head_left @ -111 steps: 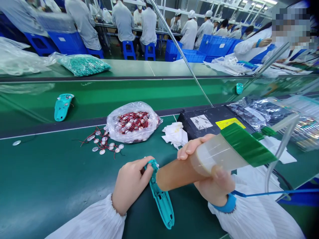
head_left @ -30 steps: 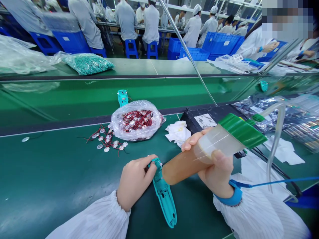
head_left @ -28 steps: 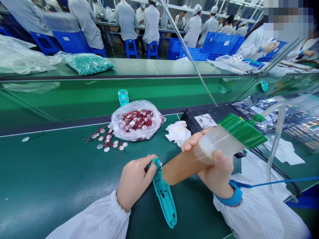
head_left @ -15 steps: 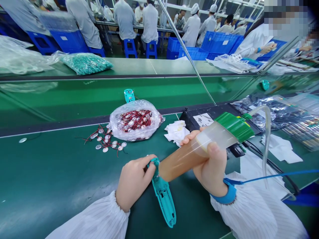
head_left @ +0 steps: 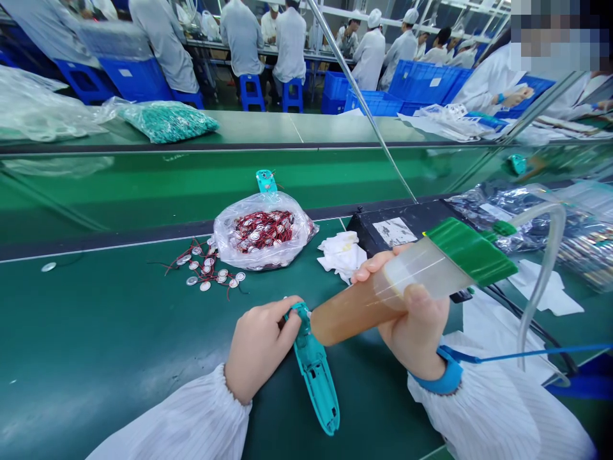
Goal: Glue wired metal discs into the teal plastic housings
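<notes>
My left hand (head_left: pixel 262 342) pinches the upper end of a long teal plastic shell (head_left: pixel 317 377), which lies on the green work surface with its hollow side up. Wrapped round a thick clear tube of amber fluid (head_left: pixel 352 310) is my right hand (head_left: pixel 416 326). The tube is tilted, its lower end over the shell's upper part; the tip is hidden from view. A green cap with a clear hose closes its other end. Beyond my left hand lie loose white discs with red wires (head_left: pixel 208 268), beside a plastic bag (head_left: pixel 227 239) full of them.
White crumpled tissue (head_left: pixel 342 252) and a black box (head_left: pixel 371 223) sit behind the tube. A green belt (head_left: pixel 167 185) crosses beyond, carrying a teal part (head_left: pixel 266 181). On the far ledge rests a bag of teal pieces (head_left: pixel 167 121). People work in the background. A blue wrist cord runs right.
My right hand and the tube have shifted slightly right, the tube now a little flatter. On the belt, the teal part has moved right. My left hand keeps its hold on the shell.
</notes>
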The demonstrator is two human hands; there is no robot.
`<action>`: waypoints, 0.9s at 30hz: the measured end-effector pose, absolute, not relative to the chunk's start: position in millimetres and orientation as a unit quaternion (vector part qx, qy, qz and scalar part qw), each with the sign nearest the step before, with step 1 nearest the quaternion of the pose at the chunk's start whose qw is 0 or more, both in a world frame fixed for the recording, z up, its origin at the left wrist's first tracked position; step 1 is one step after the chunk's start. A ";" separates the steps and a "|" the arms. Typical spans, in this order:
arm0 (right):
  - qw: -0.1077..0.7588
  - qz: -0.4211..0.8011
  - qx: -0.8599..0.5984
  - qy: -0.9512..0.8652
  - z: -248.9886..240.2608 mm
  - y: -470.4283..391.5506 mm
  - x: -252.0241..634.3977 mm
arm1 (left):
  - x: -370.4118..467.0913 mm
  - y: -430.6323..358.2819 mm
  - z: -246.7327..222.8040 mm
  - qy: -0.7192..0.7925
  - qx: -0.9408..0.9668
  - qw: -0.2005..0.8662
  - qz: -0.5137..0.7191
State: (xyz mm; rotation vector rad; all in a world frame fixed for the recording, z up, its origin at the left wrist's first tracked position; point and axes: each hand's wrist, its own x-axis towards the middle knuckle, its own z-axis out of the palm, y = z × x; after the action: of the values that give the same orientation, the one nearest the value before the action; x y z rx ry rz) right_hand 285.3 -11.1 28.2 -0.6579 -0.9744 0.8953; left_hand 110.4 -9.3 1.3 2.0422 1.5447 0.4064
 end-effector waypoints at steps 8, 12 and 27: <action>0.728 0.402 -0.296 -0.471 28.6 -11.2 287.0 | 110.3 -10.4 2.3 0.573 0.758 0.273 0.152; 0.725 0.410 -0.295 -0.468 29.1 -12.0 287.4 | 110.6 -10.6 3.9 0.573 0.759 0.272 0.145; 0.727 0.396 -0.297 -0.476 29.0 -13.9 286.1 | 109.8 -9.7 4.0 0.575 0.759 0.272 0.140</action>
State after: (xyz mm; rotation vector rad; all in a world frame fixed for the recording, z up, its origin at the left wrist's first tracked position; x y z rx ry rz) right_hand 286.1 -13.9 29.0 -0.6546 -1.0495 0.8721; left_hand 109.8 -9.7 4.0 2.0419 1.5479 0.3758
